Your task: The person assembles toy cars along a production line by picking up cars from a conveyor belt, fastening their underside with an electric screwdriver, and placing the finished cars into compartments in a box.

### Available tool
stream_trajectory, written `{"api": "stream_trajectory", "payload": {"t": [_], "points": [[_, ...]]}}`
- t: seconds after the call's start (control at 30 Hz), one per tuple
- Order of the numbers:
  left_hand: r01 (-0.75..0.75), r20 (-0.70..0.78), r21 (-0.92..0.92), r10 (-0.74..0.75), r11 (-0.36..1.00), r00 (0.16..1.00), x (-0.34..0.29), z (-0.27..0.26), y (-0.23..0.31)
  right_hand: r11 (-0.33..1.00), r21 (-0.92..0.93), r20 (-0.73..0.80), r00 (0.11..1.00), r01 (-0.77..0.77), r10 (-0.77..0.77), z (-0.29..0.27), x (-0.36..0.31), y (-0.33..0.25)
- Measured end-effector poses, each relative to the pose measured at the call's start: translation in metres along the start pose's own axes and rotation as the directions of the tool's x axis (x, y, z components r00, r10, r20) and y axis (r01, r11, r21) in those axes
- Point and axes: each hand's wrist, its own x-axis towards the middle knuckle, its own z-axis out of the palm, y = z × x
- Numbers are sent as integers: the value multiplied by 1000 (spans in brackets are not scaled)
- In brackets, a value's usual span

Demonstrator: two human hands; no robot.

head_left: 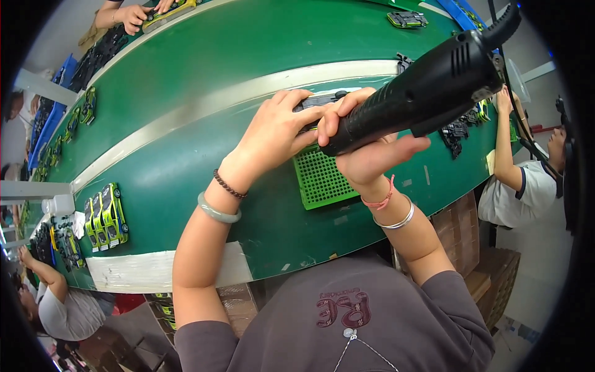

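1. Green conveyor belt (204, 68) fills most of the view, curving from lower left to upper right, with a pale strip (204, 105) running along its length.
2. Black electric screwdriver (427, 87) slants from the upper right down toward the middle; its cord rises off the top edge.
3. Right hand (365, 146) is wrapped around the lower barrel of the screwdriver, fingers curled shut over it and thumb below; a pink cord and a silver bangle sit on that wrist.
4. Left hand (276, 127) is partly closed, its fingertips pressing down on a dark toy car chassis (319, 102); beads and a pale green bangle ring that wrist.
5. That chassis lies at the far edge of a green perforated mat (322, 180), just under the screwdriver's tip; the tip itself is hidden by the fingers.
6. Yellow-green toy cars (105, 217) stand in a row near the belt's left edge, well apart from both hands.
7. More dark chassis parts (455, 133) lie to the right, beside another person's arm (503, 142).
8. One more finished car (407, 19) rests far up the belt.
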Motion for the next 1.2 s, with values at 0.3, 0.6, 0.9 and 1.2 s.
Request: {"api": "stream_trajectory", "payload": {"t": [0.3,0.6,0.9,1.2], "points": [[-8,3,15,8,1000,1000,-3,1,-3,991,-126,19,999,-34,37,-3,-3,12],[0,-17,17,0,1000,1000,-3,2,-4,986,-158,3,999,-53,54,1,-5,14],[-22,-21,-6,22,1000,1000,-3,0,-5,990,-126,6,998,-56,57,-1,-2,13],[26,-6,43,-26,999,1000,4,-28,18,997,75,-11,1000,17,-16,-5,2,-7]]}}
